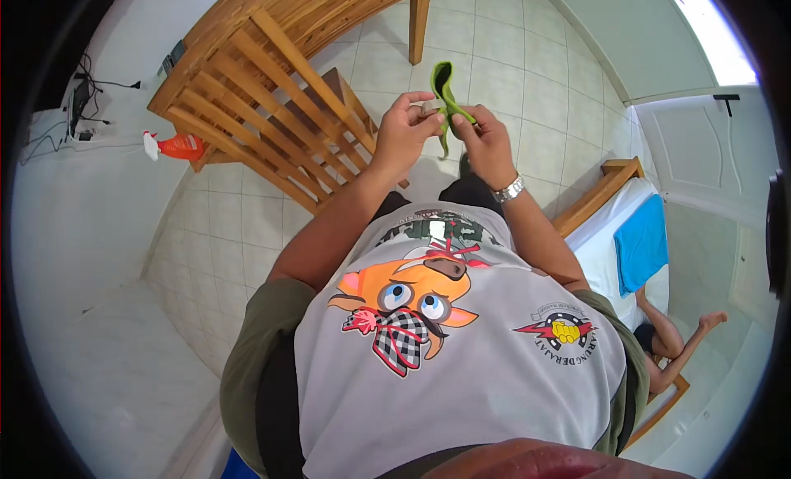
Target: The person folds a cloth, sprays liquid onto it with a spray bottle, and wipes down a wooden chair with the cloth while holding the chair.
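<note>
Both hands are raised in front of my body and hold a limp green cloth-like item [443,87], whose exact kind I cannot make out. Its upper end forms a rounded loop or opening with a dark inside, and a thin tail hangs below the fingers. My left hand [405,133] pinches it from the left with thumb and fingertips. On the other side, my right hand [488,143] grips a folded part between thumb and fingers. A silver wristwatch [509,189] is on my right wrist.
A slatted wooden chair [264,108] stands at a wooden table [329,17] on the left. Beside them is a red spray bottle [180,147]. At right, a bed [589,240] holds a blue cloth [641,244] and a person's bare legs [671,347]. Tiled floor [535,100] lies beyond my hands.
</note>
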The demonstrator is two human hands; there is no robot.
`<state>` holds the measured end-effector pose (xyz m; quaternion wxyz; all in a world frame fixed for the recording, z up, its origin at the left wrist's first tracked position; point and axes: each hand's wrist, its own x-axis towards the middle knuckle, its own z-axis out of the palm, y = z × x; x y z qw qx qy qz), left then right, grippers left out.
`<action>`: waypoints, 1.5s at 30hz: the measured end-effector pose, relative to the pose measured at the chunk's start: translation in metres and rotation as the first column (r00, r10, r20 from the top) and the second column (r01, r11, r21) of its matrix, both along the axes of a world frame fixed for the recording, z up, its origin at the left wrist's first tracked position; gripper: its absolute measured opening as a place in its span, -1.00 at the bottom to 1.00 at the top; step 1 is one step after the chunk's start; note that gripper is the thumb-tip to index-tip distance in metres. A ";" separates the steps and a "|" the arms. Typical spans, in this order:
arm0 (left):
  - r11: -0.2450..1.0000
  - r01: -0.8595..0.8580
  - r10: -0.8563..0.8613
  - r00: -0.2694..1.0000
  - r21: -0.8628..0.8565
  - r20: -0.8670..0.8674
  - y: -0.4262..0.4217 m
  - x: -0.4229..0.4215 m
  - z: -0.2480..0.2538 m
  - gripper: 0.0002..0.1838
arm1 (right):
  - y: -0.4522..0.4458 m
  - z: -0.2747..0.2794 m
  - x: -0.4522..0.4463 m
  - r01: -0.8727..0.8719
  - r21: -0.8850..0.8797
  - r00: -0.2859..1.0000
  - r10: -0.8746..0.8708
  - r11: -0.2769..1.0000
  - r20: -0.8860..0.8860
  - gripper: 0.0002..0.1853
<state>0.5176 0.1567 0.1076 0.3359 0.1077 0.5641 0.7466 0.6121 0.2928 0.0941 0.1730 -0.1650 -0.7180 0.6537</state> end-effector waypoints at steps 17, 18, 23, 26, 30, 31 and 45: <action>0.939 -0.273 0.312 0.931 -0.206 0.189 0.216 -0.065 0.014 -0.64 | 0.245 0.006 -0.104 -0.404 0.325 0.896 0.442 0.855 -0.048 -0.84; 0.934 -0.291 0.328 0.929 -0.205 0.174 0.222 -0.065 0.015 -0.64 | 0.249 0.009 -0.106 -0.419 0.326 0.888 0.457 0.848 -0.047 -0.84; 0.924 -0.317 0.355 0.919 -0.212 0.173 0.247 -0.079 0.023 -0.63 | 0.277 0.014 -0.128 -0.462 0.325 0.862 0.504 0.825 -0.053 -0.79; 0.938 -0.291 0.328 0.921 -0.188 0.210 0.254 -0.090 0.034 -0.63 | 0.288 0.027 -0.137 -0.482 0.344 0.852 0.523 0.806 -0.032 -0.77; 0.953 -0.264 0.292 0.931 -0.148 0.220 0.260 -0.103 0.040 -0.64 | 0.299 0.043 -0.151 -0.521 0.372 0.813 0.580 0.768 -0.060 -0.74; 0.954 -0.272 0.296 0.926 -0.129 0.235 0.260 -0.106 0.040 -0.65 | 0.299 0.046 -0.154 -0.528 0.378 0.802 0.593 0.760 -0.070 -0.73; 0.707 -0.273 -0.332 0.686 -0.652 -0.647 0.144 -0.252 0.015 -0.23 | 0.255 0.079 -0.292 -0.631 0.465 0.662 0.743 0.621 -0.094 -0.65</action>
